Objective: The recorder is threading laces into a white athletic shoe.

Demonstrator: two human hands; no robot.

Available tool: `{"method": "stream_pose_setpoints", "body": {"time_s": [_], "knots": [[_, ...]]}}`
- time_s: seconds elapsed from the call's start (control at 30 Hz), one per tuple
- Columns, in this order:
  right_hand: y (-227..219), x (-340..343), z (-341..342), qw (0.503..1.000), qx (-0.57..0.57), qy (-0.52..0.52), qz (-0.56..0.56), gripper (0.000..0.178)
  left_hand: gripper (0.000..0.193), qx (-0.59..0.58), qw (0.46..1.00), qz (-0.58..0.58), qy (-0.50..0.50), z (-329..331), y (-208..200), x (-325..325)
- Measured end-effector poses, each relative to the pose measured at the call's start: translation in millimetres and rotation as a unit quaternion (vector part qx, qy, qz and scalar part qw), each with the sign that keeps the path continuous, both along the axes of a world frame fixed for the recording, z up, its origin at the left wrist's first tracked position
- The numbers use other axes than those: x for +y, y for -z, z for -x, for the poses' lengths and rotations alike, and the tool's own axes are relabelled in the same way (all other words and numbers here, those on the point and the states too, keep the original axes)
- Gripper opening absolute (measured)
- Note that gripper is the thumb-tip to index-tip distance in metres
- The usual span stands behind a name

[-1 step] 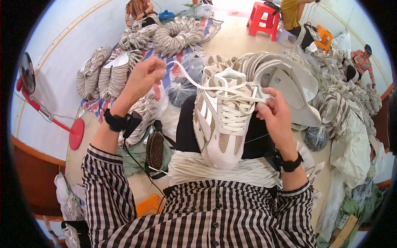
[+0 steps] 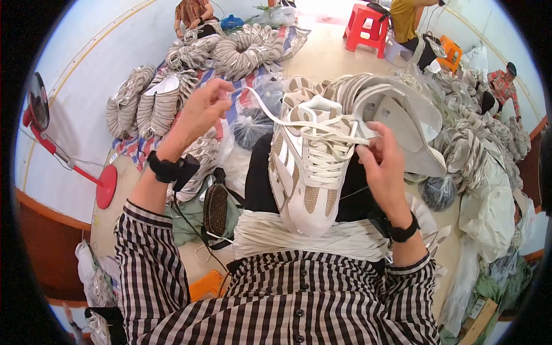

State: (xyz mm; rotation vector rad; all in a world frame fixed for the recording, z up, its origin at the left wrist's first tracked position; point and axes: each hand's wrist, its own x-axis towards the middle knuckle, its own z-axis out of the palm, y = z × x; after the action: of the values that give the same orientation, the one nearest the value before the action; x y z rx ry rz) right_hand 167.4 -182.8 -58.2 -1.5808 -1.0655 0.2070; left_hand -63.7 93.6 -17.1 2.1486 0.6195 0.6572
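A beige and white sneaker [image 2: 307,172] stands toe toward me over my lap, with cream laces threaded through its upper eyelets. To its left, my left hand [image 2: 210,106] is raised with thumb and fingers pinched. One end of the shoelace [image 2: 261,103] arcs up to those fingertips; the bit right at them is too faint to make out. My right hand [image 2: 382,158] pinches the other lace end beside the shoe's collar. A bundle of loose white laces [image 2: 310,238] lies across my waist. Behind the sneaker stands another similar shoe [image 2: 302,83].
Nested grey-beige shoe uppers [image 2: 402,115] stand at the right of the shoe. Bundled uppers [image 2: 247,52] lie on a striped sheet at far left. A red fan [image 2: 106,184] stands left. A red stool [image 2: 366,31] is at the back, and several people sit further off.
My left hand has shifted slightly left, and the gap between its fingertips and the visible white lace is a little wider. My right hand keeps its pinch almost in place.
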Motion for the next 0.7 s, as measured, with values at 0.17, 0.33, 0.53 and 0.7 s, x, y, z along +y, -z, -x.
{"method": "stream_pose_setpoints", "body": {"time_s": [0.17, 0.33, 0.53, 0.7], "knots": [[6, -29, 32, 0.932, -0.350, -0.066, -0.069, 0.040, 0.040, -0.004, 0.999, -0.046, -0.007, -32, 19, -13], [23, -52, 84, 0.845, -0.487, -0.220, 0.016, 0.042, 0.032, 0.069, 0.991, 0.066, 0.092, -75, 35, -24], [26, -44, 79, 0.832, -0.526, -0.170, 0.038, 0.036, 0.025, 0.019, 0.992, 0.109, 0.066, -91, 38, -28], [24, -42, 81, 0.836, -0.528, -0.148, 0.032, 0.033, 0.023, 0.010, 0.996, 0.048, 0.077, -99, 24, -32]]}}
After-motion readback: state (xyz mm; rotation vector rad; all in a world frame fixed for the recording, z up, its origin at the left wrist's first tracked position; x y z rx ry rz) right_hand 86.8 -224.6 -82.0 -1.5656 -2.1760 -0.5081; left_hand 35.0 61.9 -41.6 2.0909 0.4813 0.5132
